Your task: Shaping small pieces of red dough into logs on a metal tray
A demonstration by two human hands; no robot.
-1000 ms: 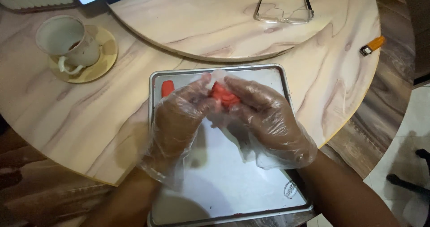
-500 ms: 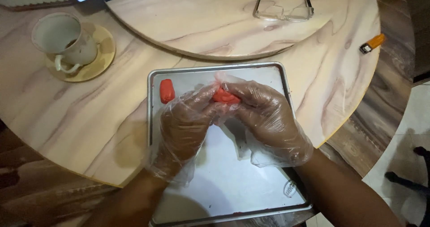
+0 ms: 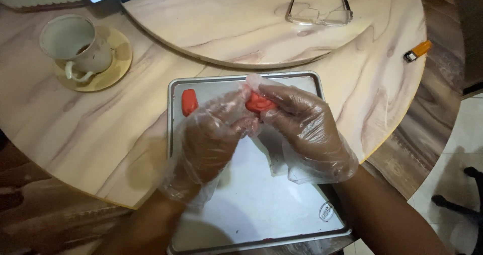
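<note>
Both hands wear loose clear plastic gloves; the left hand (image 3: 209, 144) and right hand (image 3: 307, 129) meet above the far end of the rectangular silver metal tray (image 3: 261, 209), fingertips pinched together on a small lump of soft red dough (image 3: 257, 104); a second red piece (image 3: 189, 102) lies in the tray's far left corner; judged light, pliable, likely tacky; best held gently at its edges; a white cup on a yellow saucer (image 3: 80, 48) stands well apart
</note>
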